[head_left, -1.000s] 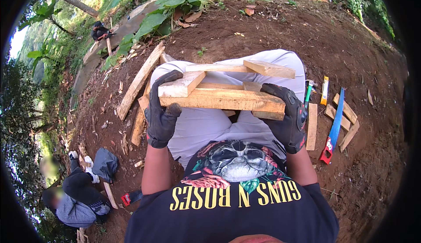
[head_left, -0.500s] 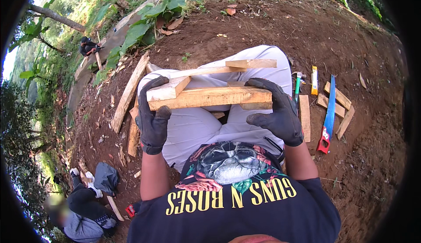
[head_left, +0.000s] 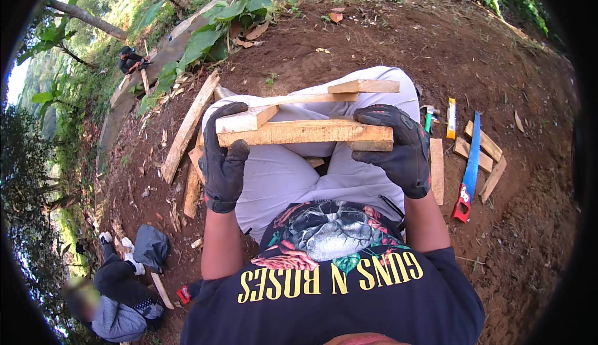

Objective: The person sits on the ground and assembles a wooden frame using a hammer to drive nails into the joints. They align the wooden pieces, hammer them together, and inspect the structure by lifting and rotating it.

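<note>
Over my lap I hold a small frame of pale wooden pieces [head_left: 286, 134], with short blocks across the ends of its long slats. My left hand [head_left: 225, 173], in a dark work glove, is closed round the left end, its thumb at the near lower corner. Also gloved, my right hand [head_left: 402, 152] grips the right end, fingers over the top and thumb against the lower block [head_left: 370, 146]. The frame's far slat [head_left: 305, 99] and its far right block [head_left: 364, 86] extend over my knees, beyond both hands. How the pieces are joined does not show.
On the soil at right lie a handsaw [head_left: 471, 164] with a red handle, a green-handled hammer [head_left: 428, 119], a yellow packet [head_left: 451, 119], a board [head_left: 436, 172] and several offcuts [head_left: 493, 180]. Planks [head_left: 187, 132] lie at left. Another person [head_left: 118, 292] sits at lower left, one more [head_left: 131, 62] farther off.
The frame has tilted slightly, so more of its lower right block shows. My right thumb has come up against that block. Both hands keep their hold, and the whole view has shifted a little.
</note>
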Demonstrator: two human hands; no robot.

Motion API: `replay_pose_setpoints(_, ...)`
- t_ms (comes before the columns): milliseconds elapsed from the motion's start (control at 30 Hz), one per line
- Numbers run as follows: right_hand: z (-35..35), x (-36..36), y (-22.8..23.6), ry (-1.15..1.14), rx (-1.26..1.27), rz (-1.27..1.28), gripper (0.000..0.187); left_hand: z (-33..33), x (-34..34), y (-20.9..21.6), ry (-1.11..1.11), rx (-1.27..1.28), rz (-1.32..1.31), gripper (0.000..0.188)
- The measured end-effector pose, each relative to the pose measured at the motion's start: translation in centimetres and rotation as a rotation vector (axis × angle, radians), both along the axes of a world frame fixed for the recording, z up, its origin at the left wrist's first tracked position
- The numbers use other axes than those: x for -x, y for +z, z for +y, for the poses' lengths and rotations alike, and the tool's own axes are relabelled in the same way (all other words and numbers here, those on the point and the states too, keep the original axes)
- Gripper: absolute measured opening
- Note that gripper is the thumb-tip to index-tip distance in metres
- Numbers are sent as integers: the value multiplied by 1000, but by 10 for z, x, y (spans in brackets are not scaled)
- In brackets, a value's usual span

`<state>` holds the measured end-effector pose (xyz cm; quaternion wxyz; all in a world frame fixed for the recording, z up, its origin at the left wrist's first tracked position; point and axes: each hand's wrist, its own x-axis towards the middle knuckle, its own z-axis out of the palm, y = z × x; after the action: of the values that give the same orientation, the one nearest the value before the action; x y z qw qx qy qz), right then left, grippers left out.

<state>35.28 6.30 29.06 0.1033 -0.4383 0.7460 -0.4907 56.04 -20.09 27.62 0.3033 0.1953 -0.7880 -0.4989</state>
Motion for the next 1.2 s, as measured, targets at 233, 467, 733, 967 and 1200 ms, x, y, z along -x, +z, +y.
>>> replay_pose_setpoints(233,17,17,-22,-15,14,-211,105,0,3,1,-16,-29,-9,61)
replay_pose_setpoints(467,40,23,-44,-209,-54,-1179,97,-3,-1,7,-73,-74,-46,52)
replay_pose_setpoints(733,18,7,-25,-45,104,-1601,119,-30,-19,-23,-11,-436,-162,74)
replay_pose_setpoints(967,32,8,-51,60,111,-1322,83,-34,-26,-3,-319,-1343,-322,81)
replay_pose_setpoints(1200,35,-1,-28,85,104,-1175,79,9,-25,14,-314,-1213,-93,84)
